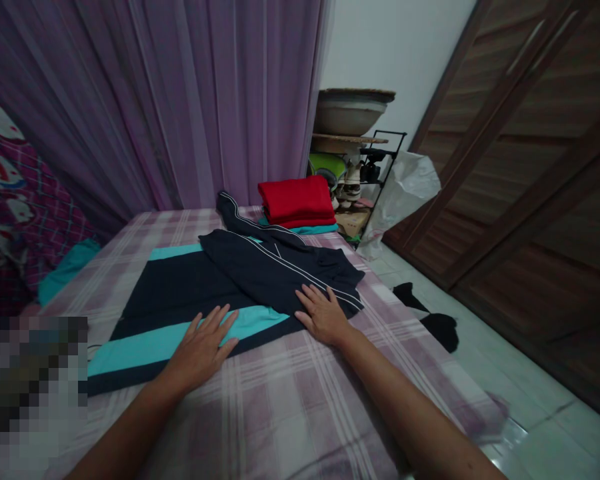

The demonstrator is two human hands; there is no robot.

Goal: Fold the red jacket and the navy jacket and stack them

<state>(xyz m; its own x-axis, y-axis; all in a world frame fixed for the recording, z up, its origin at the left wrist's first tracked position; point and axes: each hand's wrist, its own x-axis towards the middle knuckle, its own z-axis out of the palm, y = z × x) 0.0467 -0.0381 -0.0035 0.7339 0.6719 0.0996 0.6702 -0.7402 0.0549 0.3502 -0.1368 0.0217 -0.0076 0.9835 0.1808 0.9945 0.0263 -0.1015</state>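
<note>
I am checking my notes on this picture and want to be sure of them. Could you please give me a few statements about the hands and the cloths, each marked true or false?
1. The left hand and the right hand both touch the dark garment. True.
2. The right hand is clenched into a fist. False: it is open, palm down.
3. A red folded cloth lies on top of a turquoise cloth. True.
4. The red folded cloth lies under the left hand. False: it lies apart from both hands.
</note>
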